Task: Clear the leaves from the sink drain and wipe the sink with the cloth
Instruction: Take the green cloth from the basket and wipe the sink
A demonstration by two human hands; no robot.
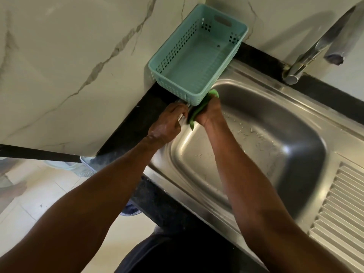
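Head view: right hand (pixel 209 113) fingers curl around the bright green cloth (pixel 199 109), pressing it on the shiny steel sink (pixel 256 134) rim, just under the teal plastic basket (pixel 197 56). Left hand (pixel 167 125) fingers curl over the same edge. The wet bowl lies open beside them.

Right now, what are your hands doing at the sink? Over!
Right hand grips green cloth at sink corner rim. Left hand rests on the rim beside it. Teal basket crowds that corner. Drain not in view.
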